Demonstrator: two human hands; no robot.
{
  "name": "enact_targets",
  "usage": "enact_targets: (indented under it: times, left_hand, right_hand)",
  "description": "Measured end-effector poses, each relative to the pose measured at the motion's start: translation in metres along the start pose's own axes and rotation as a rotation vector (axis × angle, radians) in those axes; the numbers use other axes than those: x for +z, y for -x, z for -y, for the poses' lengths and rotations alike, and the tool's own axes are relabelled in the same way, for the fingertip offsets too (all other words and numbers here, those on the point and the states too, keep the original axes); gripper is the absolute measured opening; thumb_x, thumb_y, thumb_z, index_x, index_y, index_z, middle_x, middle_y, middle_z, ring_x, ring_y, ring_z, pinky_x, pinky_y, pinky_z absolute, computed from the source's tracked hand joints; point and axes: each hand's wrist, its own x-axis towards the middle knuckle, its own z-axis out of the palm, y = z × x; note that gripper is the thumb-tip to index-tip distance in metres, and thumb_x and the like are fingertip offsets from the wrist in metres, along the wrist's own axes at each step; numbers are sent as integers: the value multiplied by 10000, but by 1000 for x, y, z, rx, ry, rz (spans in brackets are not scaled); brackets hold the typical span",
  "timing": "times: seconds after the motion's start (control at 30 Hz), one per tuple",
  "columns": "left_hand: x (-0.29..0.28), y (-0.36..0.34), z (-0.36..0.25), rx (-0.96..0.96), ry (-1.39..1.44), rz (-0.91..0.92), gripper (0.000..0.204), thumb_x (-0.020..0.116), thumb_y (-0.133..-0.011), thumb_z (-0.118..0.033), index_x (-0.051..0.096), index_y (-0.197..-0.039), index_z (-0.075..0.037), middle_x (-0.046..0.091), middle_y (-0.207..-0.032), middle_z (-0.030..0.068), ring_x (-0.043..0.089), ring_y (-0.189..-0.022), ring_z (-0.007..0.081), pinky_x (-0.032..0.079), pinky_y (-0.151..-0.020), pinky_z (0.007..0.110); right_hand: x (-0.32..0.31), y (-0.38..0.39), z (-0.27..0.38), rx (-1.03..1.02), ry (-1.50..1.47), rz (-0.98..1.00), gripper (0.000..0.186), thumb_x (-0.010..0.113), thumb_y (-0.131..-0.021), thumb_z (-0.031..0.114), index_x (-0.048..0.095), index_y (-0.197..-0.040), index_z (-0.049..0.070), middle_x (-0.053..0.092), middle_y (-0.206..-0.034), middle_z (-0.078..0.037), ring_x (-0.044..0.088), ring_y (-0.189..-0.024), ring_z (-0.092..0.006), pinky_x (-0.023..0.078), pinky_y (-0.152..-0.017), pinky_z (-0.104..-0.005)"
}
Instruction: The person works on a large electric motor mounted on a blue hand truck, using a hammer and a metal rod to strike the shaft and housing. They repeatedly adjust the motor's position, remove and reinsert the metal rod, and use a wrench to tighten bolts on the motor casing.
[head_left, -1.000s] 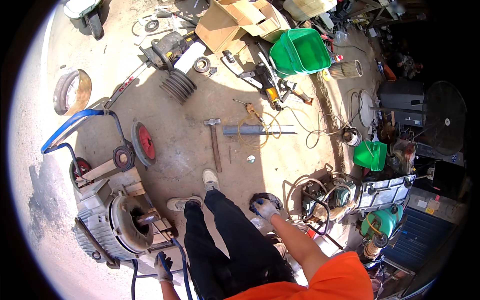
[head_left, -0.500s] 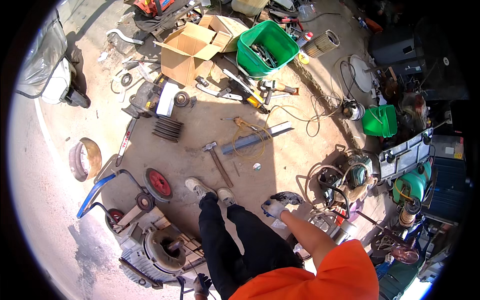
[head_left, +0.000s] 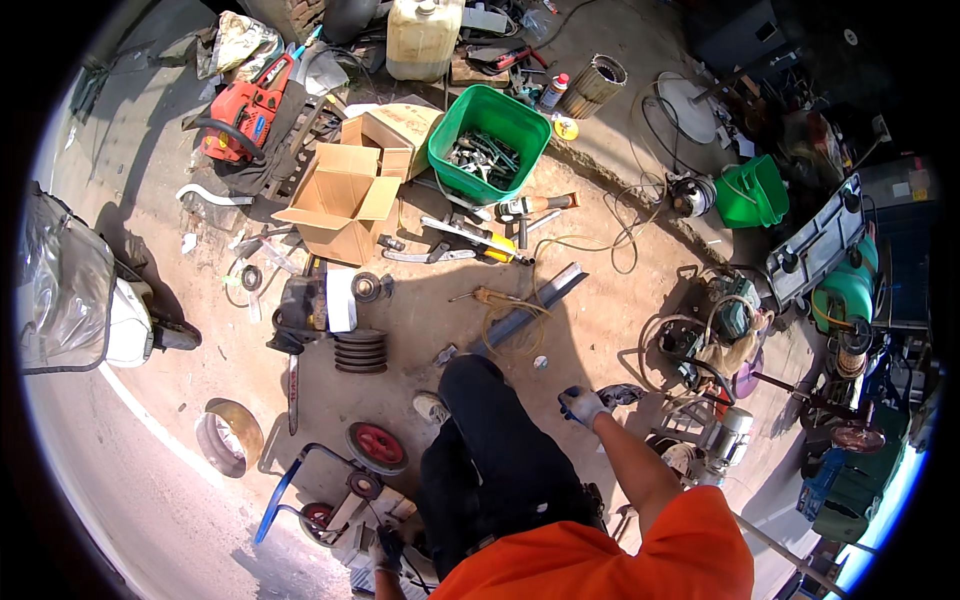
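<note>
My right hand (head_left: 582,407), in a pale glove with dark fingertips, is held out in front with its fingers curled in. What they hold, if anything, is too small to name. A crumpled black thing (head_left: 622,395) lies just beyond it. My left hand (head_left: 385,548), in a dark glove, is low by my left leg, beside a wheeled machine (head_left: 345,535) with a blue handle (head_left: 283,492). A thin black cord (head_left: 410,568) runs past its fingers, which look closed; the grip is unclear. My raised knee hides most of a hammer (head_left: 447,354).
Ahead lie a metal bar (head_left: 530,310) with a yellowish hose, a stepped pulley (head_left: 360,352) and power tools (head_left: 470,240). Farther off stand an open cardboard box (head_left: 335,205), a green bin (head_left: 490,140) of metal parts and a red chainsaw (head_left: 240,115). A hose-wrapped machine (head_left: 715,325) stands right.
I have stepped forward, one knee now raised over the hammer. The ground ahead has shifted in view and the chainsaw shows more fully. Both hands stay at my sides.
</note>
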Motion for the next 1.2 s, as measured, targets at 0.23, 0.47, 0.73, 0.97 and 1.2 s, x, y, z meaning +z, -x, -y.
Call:
enact_targets:
  times: [0.23, 0.47, 0.73, 0.97, 1.2]
  left_hand:
    - [-39, -47, -46, 693, -1183, 106, 420, 735, -760, -246, 545, -1072, -39, 657, -845, 95, 649, -734, 224, 538, -622, 344]
    - [86, -60, -117, -652, 13, -332, 414, 721, -774, -270, 547, -1075, -46, 657, -844, 96, 648, -723, 229, 537, -615, 346]
    - [131, -52, -155, -885, 129, -495, 408, 704, -791, -297, 551, -1079, -54, 657, -843, 97, 647, -712, 236, 536, -606, 349]
    - [146, 23, -131, -999, 332, -579, 405, 689, -805, -321, 553, -1083, -61, 657, -842, 98, 646, -701, 241, 535, -598, 351]
    - [177, 58, -71, -912, 337, -408, 349, 554, -909, -378, 594, -1082, -78, 658, -846, 94, 648, -680, 210, 526, -582, 328]
  right_hand:
    - [-35, -98, 134, -174, -185, -201, 242, 547, -893, 229, 640, -979, 22, 665, -757, -76, 631, -651, -156, 509, -618, -299]
    - [-68, -304, 417, -478, -45, -358, 267, 594, -842, 289, 644, -1005, 83, 658, -774, -158, 651, -740, -313, 502, -696, -381]
    - [-76, -599, 505, -521, 702, -371, 780, 584, -776, 207, 228, -1444, 18, 254, -1480, -245, 390, -1311, -346, 335, -1084, -365]
    - [-39, -580, 517, -329, 1359, -199, 567, 481, -833, 206, 399, -1372, 49, 435, -1375, -226, 504, -1208, -360, 419, -1000, -408]
    - [-74, -375, 539, -903, 730, -524, 287, 686, -801, 185, 639, -1049, 48, 636, -754, -40, 580, -644, -109, 454, -590, -243]
